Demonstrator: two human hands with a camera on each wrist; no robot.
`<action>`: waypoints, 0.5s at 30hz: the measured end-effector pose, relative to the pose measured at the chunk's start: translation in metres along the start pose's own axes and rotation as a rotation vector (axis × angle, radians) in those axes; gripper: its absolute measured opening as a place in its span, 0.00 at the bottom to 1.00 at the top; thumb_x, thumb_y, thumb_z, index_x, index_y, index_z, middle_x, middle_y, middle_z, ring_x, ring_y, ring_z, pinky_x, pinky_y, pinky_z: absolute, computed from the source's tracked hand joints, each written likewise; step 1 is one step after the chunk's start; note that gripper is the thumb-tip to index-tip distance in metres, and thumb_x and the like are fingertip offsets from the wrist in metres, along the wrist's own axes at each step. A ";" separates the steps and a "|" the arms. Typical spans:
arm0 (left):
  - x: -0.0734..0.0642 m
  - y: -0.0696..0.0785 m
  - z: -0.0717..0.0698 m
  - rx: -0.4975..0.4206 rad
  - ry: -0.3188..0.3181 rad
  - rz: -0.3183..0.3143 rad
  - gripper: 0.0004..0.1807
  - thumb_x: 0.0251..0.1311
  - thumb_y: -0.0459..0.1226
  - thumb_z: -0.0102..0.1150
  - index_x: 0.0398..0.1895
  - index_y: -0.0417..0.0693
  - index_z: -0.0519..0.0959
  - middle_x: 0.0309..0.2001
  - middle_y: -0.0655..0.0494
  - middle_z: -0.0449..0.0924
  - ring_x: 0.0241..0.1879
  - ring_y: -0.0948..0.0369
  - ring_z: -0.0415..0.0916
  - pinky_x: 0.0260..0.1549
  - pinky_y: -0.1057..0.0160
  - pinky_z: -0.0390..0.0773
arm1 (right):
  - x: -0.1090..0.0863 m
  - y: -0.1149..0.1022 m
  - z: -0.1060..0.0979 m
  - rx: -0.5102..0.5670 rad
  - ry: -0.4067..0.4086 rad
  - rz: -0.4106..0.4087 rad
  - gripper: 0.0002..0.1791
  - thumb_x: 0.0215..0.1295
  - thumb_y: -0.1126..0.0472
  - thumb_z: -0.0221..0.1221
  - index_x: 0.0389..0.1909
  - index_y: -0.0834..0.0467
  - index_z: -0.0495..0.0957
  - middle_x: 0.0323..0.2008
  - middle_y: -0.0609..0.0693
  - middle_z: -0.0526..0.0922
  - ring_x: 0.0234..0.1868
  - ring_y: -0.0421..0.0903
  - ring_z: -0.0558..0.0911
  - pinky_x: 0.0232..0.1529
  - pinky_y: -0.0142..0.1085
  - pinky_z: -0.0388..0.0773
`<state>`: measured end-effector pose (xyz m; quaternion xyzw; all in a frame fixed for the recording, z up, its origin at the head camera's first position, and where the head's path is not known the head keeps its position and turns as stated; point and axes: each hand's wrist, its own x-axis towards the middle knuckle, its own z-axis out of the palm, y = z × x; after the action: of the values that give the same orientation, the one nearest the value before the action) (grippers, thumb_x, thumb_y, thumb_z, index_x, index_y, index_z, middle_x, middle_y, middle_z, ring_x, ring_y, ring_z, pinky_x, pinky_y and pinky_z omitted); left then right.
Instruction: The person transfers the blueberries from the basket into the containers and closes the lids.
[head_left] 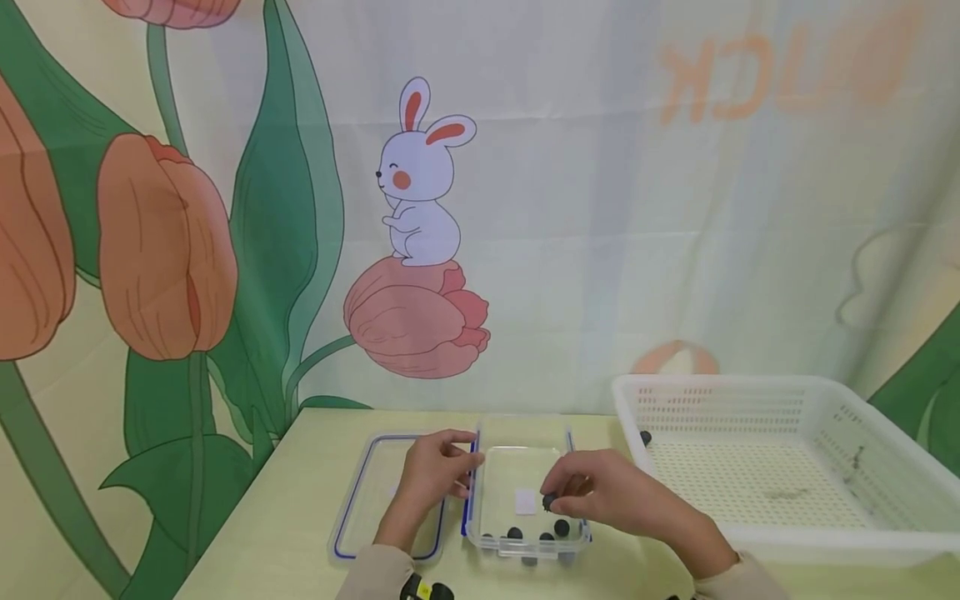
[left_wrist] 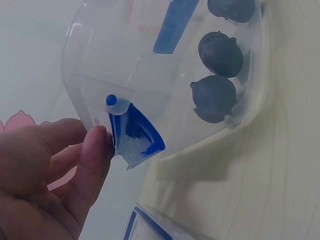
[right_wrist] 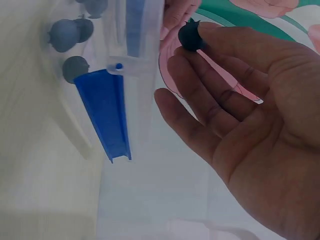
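Note:
A clear plastic food container [head_left: 491, 479] with blue side clips stands on the table, several dark blueberries [head_left: 562, 527] at its near end. The left hand [head_left: 435, 471] holds the container's left side, and in the left wrist view its thumb and fingers meet at the rim by a hanging blue clip [left_wrist: 135, 135]. Above the container's right side, the right hand [head_left: 615, 492] pinches one blueberry [right_wrist: 190, 36] between thumb and fingertips. That berry's small crown shows in the right wrist view, where the other fingers are loosely bent.
Left of the container lies its clear lid with a blue seal [head_left: 365, 468], partly behind the left forearm. At the right stands a large white perforated basket [head_left: 742, 382], one blueberry [head_left: 646, 437] by its left wall. A printed curtain [head_left: 540, 250] hangs behind the table.

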<state>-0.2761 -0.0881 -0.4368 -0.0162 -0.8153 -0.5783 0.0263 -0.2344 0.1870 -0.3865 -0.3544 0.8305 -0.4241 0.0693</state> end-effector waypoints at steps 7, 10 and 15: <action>0.001 -0.001 0.001 0.011 0.003 -0.002 0.21 0.65 0.34 0.74 0.61 0.40 0.84 0.32 0.51 0.82 0.24 0.58 0.82 0.24 0.62 0.88 | 0.001 0.000 0.007 -0.019 -0.058 0.036 0.05 0.69 0.63 0.71 0.43 0.55 0.87 0.36 0.39 0.88 0.37 0.38 0.86 0.43 0.33 0.84; 0.001 -0.001 0.001 0.010 0.000 0.000 0.21 0.65 0.33 0.74 0.61 0.40 0.84 0.32 0.51 0.82 0.24 0.59 0.82 0.24 0.62 0.88 | 0.000 -0.001 0.008 -0.022 -0.065 0.030 0.04 0.68 0.63 0.71 0.40 0.53 0.87 0.35 0.38 0.88 0.37 0.37 0.86 0.43 0.33 0.84; 0.000 0.000 0.001 0.017 0.002 0.002 0.21 0.65 0.34 0.74 0.61 0.40 0.84 0.32 0.51 0.82 0.24 0.59 0.82 0.24 0.62 0.88 | -0.001 0.000 0.007 -0.033 -0.077 0.003 0.05 0.69 0.64 0.70 0.39 0.51 0.87 0.37 0.38 0.87 0.37 0.36 0.86 0.43 0.35 0.85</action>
<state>-0.2758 -0.0873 -0.4372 -0.0163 -0.8201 -0.5713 0.0279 -0.2309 0.1826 -0.3911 -0.3702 0.8346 -0.3965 0.0959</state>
